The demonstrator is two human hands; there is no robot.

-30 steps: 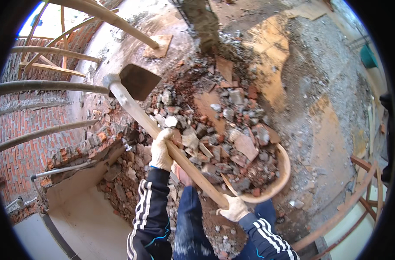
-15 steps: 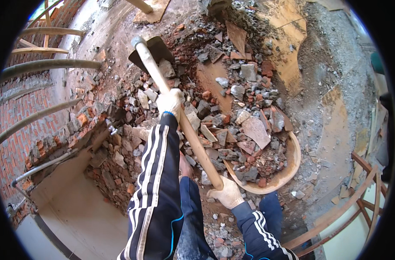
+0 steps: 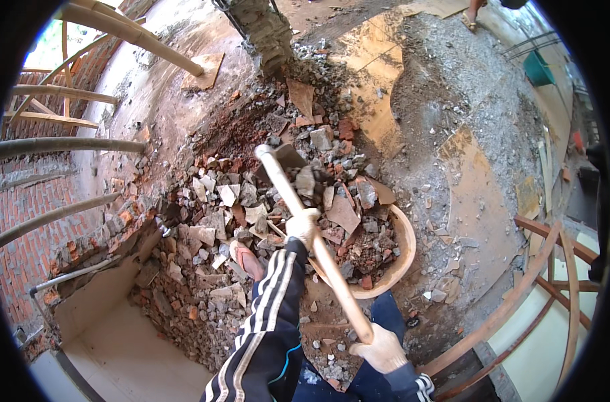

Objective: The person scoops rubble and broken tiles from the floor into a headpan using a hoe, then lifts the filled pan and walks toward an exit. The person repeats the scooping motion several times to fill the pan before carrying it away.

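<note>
My left hand (image 3: 302,226), in a pale knit glove, is wrapped round the middle of a hoe's wooden handle (image 3: 335,280). Lower and to the right, my right hand (image 3: 383,350), gloved alike, grips the handle's near end. The dark hoe blade (image 3: 289,158) sits at the far end, against broken rubble; its lower edge is hidden. A shallow round pan (image 3: 408,249) with a pale tan rim lies just right of the handle, heaped with brick bits, soil and a flat pinkish slab (image 3: 343,214). Its left side is partly covered by the handle and debris.
My sandalled foot (image 3: 249,260) stands on the rubble (image 3: 204,295) left of the pan. A broken concrete column (image 3: 263,39) rises beyond. Wooden poles (image 3: 67,145) lean at left. A green bucket (image 3: 538,69) and another person's foot (image 3: 470,21) are far right.
The hoe blade has come nearer and to the right over the rubble, close to the pan. Both hands still hold the handle. My view has shifted, showing more of the column and my foot.
</note>
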